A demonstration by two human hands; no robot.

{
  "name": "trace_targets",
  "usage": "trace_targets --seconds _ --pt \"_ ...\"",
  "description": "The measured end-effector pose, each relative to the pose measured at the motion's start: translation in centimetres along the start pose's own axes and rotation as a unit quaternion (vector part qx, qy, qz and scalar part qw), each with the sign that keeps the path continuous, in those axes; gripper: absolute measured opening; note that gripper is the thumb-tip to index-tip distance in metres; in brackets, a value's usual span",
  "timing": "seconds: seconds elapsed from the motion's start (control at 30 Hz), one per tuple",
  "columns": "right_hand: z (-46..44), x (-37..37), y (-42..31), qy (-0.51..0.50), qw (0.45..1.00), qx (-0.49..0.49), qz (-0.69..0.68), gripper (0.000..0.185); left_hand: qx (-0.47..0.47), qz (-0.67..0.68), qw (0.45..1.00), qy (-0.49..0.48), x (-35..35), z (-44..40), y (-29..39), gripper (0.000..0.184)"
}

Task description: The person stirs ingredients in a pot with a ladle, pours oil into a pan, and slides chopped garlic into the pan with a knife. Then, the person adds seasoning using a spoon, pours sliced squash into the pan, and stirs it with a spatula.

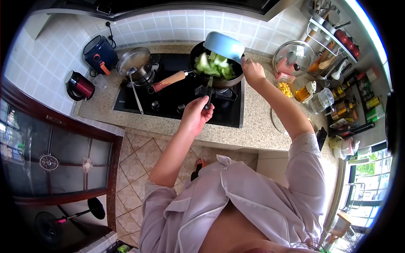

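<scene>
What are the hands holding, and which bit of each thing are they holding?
The left hand holds a utensil by its dark handle. The right hand holds the blue bowl by its right-hand edge.

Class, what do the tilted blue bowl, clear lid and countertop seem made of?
Blue bowl: probably smooth plastic, by its even colour; enamel is possible. Clear lid: likely glossy glass, being see-through. Countertop: speckled, so stone or a lookalike, seemingly polished.
</scene>
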State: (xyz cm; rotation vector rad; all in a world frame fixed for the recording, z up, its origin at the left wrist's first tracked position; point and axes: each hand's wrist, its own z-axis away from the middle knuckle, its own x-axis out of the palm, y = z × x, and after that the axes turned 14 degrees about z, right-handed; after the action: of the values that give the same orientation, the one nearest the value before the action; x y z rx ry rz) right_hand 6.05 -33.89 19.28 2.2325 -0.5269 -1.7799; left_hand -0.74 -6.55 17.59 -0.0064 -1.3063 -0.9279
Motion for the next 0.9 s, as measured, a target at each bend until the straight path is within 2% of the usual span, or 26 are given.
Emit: trace_targets --seconds 0.17,0.23,0.27,0.33,0.37,0.4,0.43,0.47,0.5,0.53,0.6,0.9 --pt "0.8 -0.3 1.1 0.045 0.998 0.021 -0.024 0.017 -0.013 0.031 0.999 0.000 0.4 0.7 -0.7 0.025" --pt "0.9 -1.3 1.6 0.002 0.987 0.076 -0.140 0.020 -0.034 0.068 0.997 0.018 0.6 1.2 -1.1 0.037" --pt "0.8 -0.7 2.0 0.002 0.987 0.080 -0.140 0.020 -0.036 0.066 0.997 0.016 0.6 1.3 -1.4 0.037" --pt "0.9 1.5 3.3 0.098 0.951 0.099 -0.275 0.020 -0.044 0.045 0.998 0.015 0.4 1.6 -2.0 0.045" --pt "1.3 2.6 3.9 0.163 0.943 0.082 -0.279 0.020 -0.046 0.045 0.998 0.013 -0.1 1.5 -2.5 0.047" --pt "1.8 2.1 4.3 0.163 0.942 0.086 -0.279 0.020 -0.049 0.042 0.998 0.013 -0.6 1.6 -3.1 0.047" --pt "2.6 0.7 4.9 0.028 0.879 0.142 -0.454 0.021 -0.056 0.035 0.998 0.001 -1.2 1.8 -3.7 0.045" --pt "3.5 -0.3 5.3 -0.107 0.766 0.190 -0.605 0.022 -0.064 0.026 0.998 -0.010 -1.6 2.1 -4.2 0.044" --pt "4.5 -0.5 5.6 -0.117 0.725 0.189 -0.652 0.024 -0.083 0.012 0.996 -0.003 -1.8 2.6 -4.7 0.039" --pt "5.5 -0.6 5.9 -0.117 0.724 0.193 -0.652 0.024 -0.087 0.010 0.996 -0.003 -2.3 2.9 -5.3 0.039" --pt "7.6 -0.8 6.4 -0.144 0.629 0.206 -0.736 0.023 -0.156 -0.029 0.987 0.008 -3.8 3.3 -6.6 0.033" --pt "20.6 -1.8 8.7 -0.080 0.590 0.213 -0.774 0.018 -0.241 -0.037 0.967 0.077 -7.1 5.0 -11.9 0.024"
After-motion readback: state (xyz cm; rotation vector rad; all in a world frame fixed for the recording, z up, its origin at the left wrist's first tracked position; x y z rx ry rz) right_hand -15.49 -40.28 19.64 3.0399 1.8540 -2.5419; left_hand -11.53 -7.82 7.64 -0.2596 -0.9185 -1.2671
